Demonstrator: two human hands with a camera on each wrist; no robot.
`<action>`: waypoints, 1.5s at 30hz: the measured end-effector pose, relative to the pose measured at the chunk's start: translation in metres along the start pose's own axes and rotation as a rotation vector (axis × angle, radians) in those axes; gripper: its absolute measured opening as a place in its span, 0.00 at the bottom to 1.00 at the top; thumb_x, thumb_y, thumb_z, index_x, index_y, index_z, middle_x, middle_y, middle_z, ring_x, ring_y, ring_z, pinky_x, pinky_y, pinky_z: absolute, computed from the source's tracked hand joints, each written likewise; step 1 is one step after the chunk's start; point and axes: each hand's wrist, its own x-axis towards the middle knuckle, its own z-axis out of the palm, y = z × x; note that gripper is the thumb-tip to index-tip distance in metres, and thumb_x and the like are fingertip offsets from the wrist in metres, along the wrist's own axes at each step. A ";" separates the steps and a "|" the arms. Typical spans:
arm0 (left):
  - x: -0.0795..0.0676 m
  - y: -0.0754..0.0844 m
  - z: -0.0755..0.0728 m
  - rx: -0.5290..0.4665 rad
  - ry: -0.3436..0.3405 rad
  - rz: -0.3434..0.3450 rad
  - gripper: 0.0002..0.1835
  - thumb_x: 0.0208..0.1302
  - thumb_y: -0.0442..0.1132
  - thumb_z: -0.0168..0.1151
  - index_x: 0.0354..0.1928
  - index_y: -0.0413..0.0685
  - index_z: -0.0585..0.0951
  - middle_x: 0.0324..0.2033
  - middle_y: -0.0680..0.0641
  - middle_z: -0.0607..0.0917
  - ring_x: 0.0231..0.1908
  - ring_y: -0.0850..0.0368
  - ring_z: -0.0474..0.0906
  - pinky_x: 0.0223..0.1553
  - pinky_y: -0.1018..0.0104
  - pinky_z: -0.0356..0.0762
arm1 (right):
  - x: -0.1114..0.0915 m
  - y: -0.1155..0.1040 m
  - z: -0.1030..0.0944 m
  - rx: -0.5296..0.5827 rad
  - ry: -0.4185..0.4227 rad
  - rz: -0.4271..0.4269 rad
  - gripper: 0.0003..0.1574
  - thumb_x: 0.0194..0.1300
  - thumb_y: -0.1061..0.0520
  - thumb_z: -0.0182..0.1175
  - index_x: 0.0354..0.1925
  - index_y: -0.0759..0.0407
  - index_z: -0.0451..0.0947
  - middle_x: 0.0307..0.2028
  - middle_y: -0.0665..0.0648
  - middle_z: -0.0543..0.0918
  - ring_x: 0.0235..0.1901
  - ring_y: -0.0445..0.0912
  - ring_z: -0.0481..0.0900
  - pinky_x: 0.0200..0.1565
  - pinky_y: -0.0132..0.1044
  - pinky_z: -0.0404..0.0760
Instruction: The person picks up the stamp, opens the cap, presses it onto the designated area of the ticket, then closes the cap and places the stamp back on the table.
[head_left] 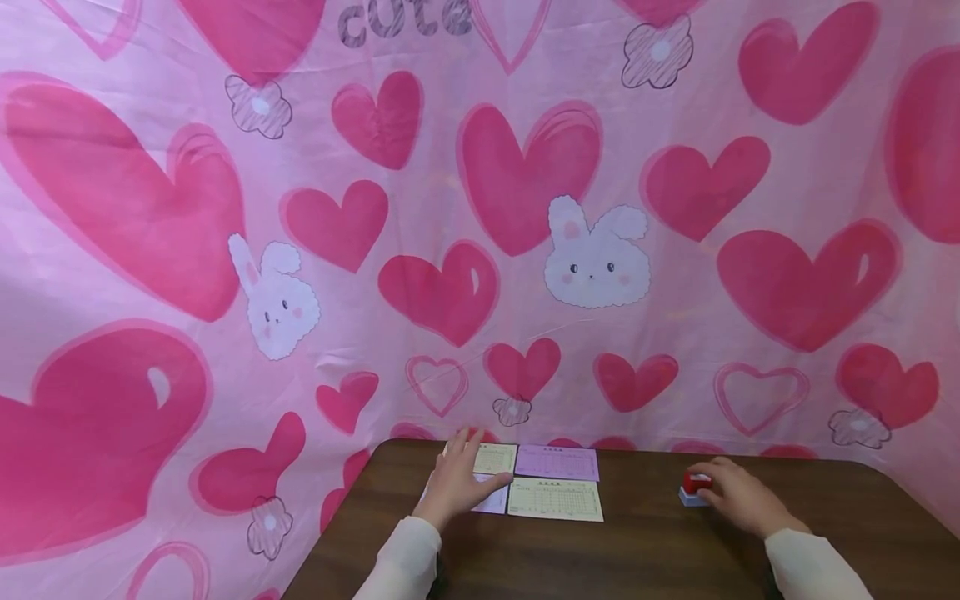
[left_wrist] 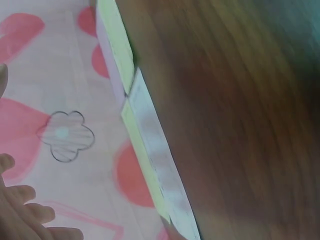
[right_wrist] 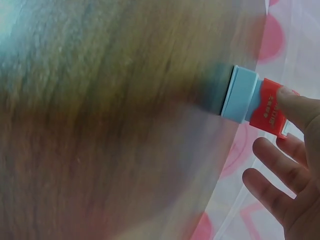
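My right hand (head_left: pixel 742 497) pinches a red stamp with a light blue base (right_wrist: pixel 269 108) between thumb and fingers, at the right of the table. The other fingers spread apart below it in the right wrist view. Whether the base touches the tabletop I cannot tell. My left hand (head_left: pixel 456 482) is held with fingers spread over the left pair of paper slips, apart from them in the left wrist view. It partly hides a yellow slip (head_left: pixel 498 457) and a pale lilac slip (head_left: pixel 491 500). Beside these lie a purple slip (head_left: pixel 557 463) and another yellow slip (head_left: pixel 555 498), printed with grids.
The dark brown wooden table (head_left: pixel 637 558) has rounded far corners. A pink cloth (head_left: pixel 517 308) with hearts and rabbits hangs right behind its far edge. A stretch of bare wood separates the slips from the stamp.
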 end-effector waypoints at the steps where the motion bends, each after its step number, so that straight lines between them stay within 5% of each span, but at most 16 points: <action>1: 0.000 0.002 0.001 -0.004 0.002 0.008 0.54 0.57 0.69 0.71 0.80 0.49 0.66 0.79 0.35 0.62 0.79 0.29 0.53 0.69 0.22 0.55 | 0.000 -0.001 0.001 0.005 0.006 0.004 0.21 0.61 0.60 0.76 0.52 0.61 0.85 0.45 0.61 0.82 0.45 0.61 0.84 0.50 0.67 0.82; 8: -0.004 0.013 0.010 -0.067 0.003 0.008 0.56 0.57 0.70 0.71 0.82 0.54 0.63 0.81 0.39 0.58 0.80 0.33 0.50 0.70 0.22 0.52 | 0.002 -0.005 0.008 0.024 0.017 -0.009 0.19 0.61 0.58 0.77 0.49 0.57 0.82 0.44 0.56 0.83 0.44 0.56 0.84 0.49 0.63 0.84; 17: -0.009 0.019 0.022 -0.115 0.030 0.024 0.56 0.57 0.70 0.72 0.82 0.52 0.63 0.81 0.38 0.60 0.80 0.33 0.52 0.69 0.21 0.55 | 0.001 -0.011 0.019 0.043 0.006 -0.039 0.19 0.60 0.53 0.78 0.47 0.54 0.82 0.37 0.45 0.84 0.34 0.39 0.78 0.42 0.44 0.85; 26: -0.015 0.031 0.028 -0.156 0.030 0.044 0.57 0.58 0.69 0.72 0.83 0.54 0.60 0.81 0.40 0.59 0.80 0.34 0.53 0.70 0.23 0.54 | -0.003 -0.021 0.024 0.049 0.005 -0.042 0.27 0.61 0.55 0.77 0.57 0.60 0.83 0.47 0.55 0.88 0.42 0.49 0.85 0.50 0.57 0.86; 33: -0.021 0.039 0.029 -0.179 0.038 0.051 0.57 0.58 0.69 0.72 0.83 0.54 0.60 0.81 0.41 0.59 0.80 0.33 0.52 0.68 0.26 0.62 | -0.008 -0.027 0.033 0.015 0.041 -0.090 0.25 0.63 0.57 0.75 0.58 0.59 0.84 0.47 0.54 0.89 0.43 0.45 0.85 0.46 0.49 0.86; 40: -0.027 0.047 0.032 -0.142 0.072 0.114 0.56 0.58 0.68 0.74 0.81 0.46 0.65 0.80 0.39 0.63 0.79 0.31 0.54 0.70 0.23 0.54 | -0.008 -0.037 0.039 0.056 0.078 -0.095 0.22 0.61 0.59 0.76 0.53 0.59 0.85 0.43 0.51 0.88 0.38 0.42 0.82 0.41 0.43 0.85; 45: -0.031 0.052 0.034 -0.094 0.103 0.173 0.55 0.58 0.68 0.74 0.81 0.50 0.65 0.78 0.39 0.65 0.78 0.31 0.57 0.70 0.25 0.57 | -0.009 -0.041 0.041 0.070 0.107 -0.114 0.21 0.59 0.60 0.77 0.51 0.59 0.84 0.40 0.50 0.87 0.35 0.40 0.80 0.39 0.41 0.84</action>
